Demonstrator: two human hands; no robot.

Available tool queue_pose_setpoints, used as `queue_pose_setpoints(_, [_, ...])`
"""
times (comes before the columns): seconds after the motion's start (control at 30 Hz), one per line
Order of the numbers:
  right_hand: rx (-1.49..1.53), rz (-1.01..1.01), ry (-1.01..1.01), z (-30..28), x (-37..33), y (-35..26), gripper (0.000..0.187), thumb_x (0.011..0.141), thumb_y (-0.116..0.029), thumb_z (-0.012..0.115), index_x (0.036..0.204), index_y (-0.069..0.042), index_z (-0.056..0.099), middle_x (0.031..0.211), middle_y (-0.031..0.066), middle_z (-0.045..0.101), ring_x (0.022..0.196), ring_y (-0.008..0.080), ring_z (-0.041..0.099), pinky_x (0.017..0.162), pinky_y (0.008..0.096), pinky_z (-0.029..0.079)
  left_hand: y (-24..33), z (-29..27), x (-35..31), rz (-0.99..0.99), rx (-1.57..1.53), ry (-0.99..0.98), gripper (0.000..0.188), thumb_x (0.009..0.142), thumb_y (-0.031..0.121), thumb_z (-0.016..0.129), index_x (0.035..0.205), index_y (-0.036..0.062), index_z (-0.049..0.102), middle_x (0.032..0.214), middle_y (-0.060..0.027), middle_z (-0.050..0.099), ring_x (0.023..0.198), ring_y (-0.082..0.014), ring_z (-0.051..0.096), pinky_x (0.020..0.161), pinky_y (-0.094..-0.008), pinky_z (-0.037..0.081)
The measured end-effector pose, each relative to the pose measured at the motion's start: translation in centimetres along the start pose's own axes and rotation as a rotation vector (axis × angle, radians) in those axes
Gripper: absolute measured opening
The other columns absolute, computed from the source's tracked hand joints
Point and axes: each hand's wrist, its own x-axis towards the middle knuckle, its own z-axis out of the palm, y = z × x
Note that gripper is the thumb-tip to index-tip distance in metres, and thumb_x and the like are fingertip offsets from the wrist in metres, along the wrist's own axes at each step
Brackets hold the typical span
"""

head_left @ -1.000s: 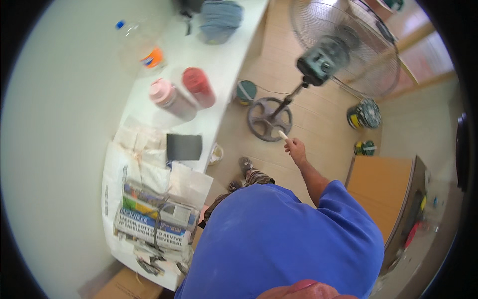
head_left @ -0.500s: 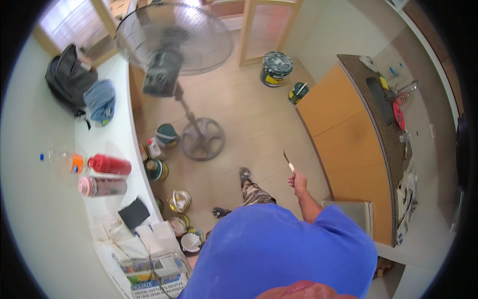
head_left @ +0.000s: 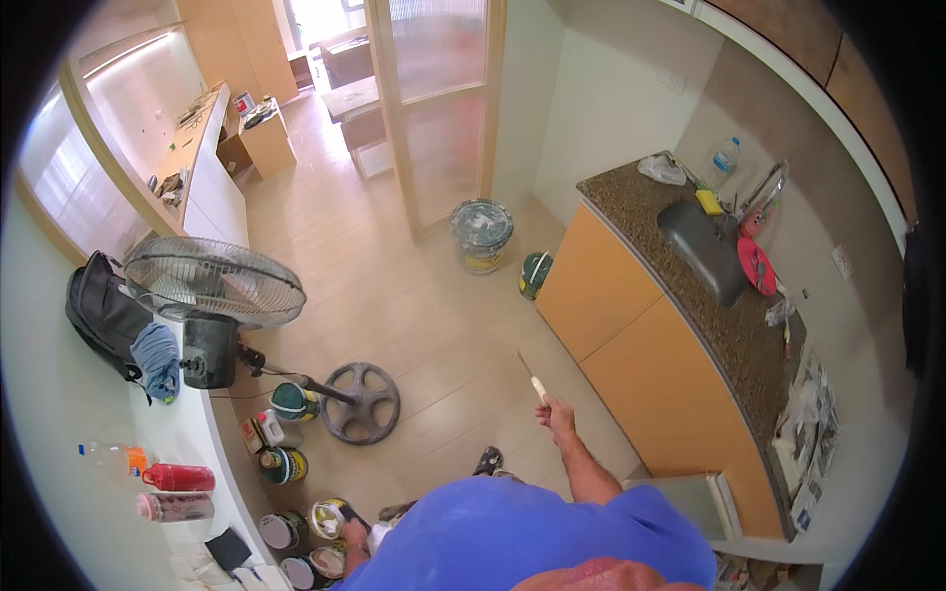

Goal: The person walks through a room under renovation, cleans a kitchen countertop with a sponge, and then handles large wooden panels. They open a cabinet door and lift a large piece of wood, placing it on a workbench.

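Observation:
My right hand (head_left: 558, 418) is closed around the white handle of a putty knife (head_left: 538, 384). Its thin dark blade points up and away over the floor, seen nearly edge-on. Low on the left, my left hand (head_left: 355, 535) reaches down to the rim of a white and yellow tub (head_left: 327, 519) on the floor. Its fingers are small and partly hidden against the tub, so their grip is unclear. Something white shows just right of that hand, too little to name.
A stand fan (head_left: 212, 281) rises from a round base (head_left: 361, 403). More paint buckets (head_left: 284, 465) line the white counter (head_left: 168, 433) at left, which holds bottles and a backpack (head_left: 103, 313). Two buckets stand ahead by the sink cabinet (head_left: 631, 364); a folding door (head_left: 439, 118) is beyond.
The view has tilted up, showing the far room. My left hand has come into sight at the tub. My right hand still holds the putty knife.

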Motion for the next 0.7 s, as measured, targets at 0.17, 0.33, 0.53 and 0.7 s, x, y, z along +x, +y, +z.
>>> queue_pose_setpoints(0.17, [0.174,-0.226,-0.037,0.4,5.1,-11.7,0.025,0.086,-0.027,0.056,0.096,-0.004,0.057,0.074,0.0033,0.059,0.062,0.0097,0.056,0.052,0.0218,0.045,13.4,2.1,2.8,0.101,-0.382,0.003,0.029,0.078,0.013,0.043,0.098,-0.0038,0.055,0.086,-0.0218,0.061,0.081,-0.0369,0.059,0.072,-0.0422,0.044])
queue_pose_setpoints(0.33, [0.262,-0.579,-0.084,2.4,7.5,-28.8,0.023,0.086,-0.019,0.055,0.099,0.000,0.057,0.075,0.0029,0.058,0.063,0.0086,0.054,0.056,0.0213,0.043,20.0,5.6,8.2,0.146,-0.336,0.064,0.032,0.078,0.015,0.042,0.100,-0.0030,0.057,0.087,-0.0215,0.061,0.080,-0.0359,0.059,0.070,-0.0419,0.045])
queue_pose_setpoints(0.53, [-0.020,-1.206,0.180,5.4,7.6,-50.4,0.024,0.086,-0.018,0.055,0.100,0.001,0.061,0.073,0.0005,0.057,0.063,0.0059,0.049,0.057,0.0204,0.041,32.7,6.4,7.2,0.004,-0.354,-0.059,0.035,0.079,0.014,0.041,0.108,-0.0017,0.053,0.096,-0.0227,0.060,0.081,-0.0336,0.060,0.081,-0.0418,0.044])
queue_pose_setpoints(0.7, [-0.310,-1.533,0.513,7.7,9.3,-65.3,0.027,0.085,-0.020,0.057,0.102,0.000,0.061,0.070,0.0012,0.055,0.062,0.0088,0.047,0.056,0.0232,0.040,35.9,12.0,16.3,0.307,-0.029,-0.045,0.036,0.079,0.013,0.043,0.107,-0.0071,0.052,0.098,-0.0258,0.059,0.088,-0.0379,0.057,0.086,-0.0407,0.041])
